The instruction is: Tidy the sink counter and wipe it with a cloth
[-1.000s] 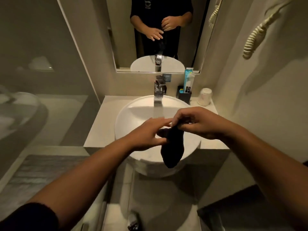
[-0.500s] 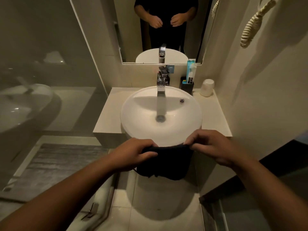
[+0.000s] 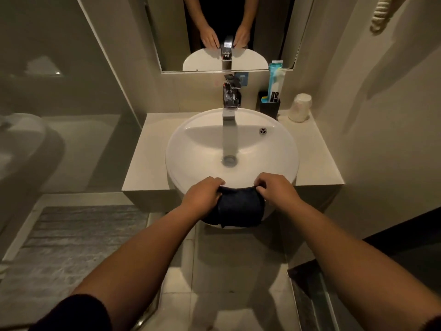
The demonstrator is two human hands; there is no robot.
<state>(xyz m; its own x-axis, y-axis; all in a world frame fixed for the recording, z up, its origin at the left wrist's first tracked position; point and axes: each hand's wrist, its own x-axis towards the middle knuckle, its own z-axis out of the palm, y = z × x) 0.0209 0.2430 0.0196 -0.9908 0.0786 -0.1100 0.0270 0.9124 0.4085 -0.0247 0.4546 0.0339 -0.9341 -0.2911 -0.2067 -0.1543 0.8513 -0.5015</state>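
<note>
Low in the centre of the frame, a dark cloth hangs over the near rim of the round white basin. The left hand pinches its upper left corner and the right hand pinches its upper right corner, both with fingers curled down onto the fabric; the fingertips themselves are tucked under and hidden. The cloth's colour is hard to settle in the dim light, black or very dark blue, and its lower folds merge with the shadow beneath the basin.

The pale counter shows bare on either side of the basin. At upper centre a chrome faucet stands behind the bowl. To its right a black holder carries a blue-and-white tube, whose print is unreadable, and just beside it sits an upturned white cup.

The mirror at the top cuts off the person's reflection at the forearms. A coiled cord is clipped by the upper right edge. At lower left lies a grey mat, its texture blurred.
</note>
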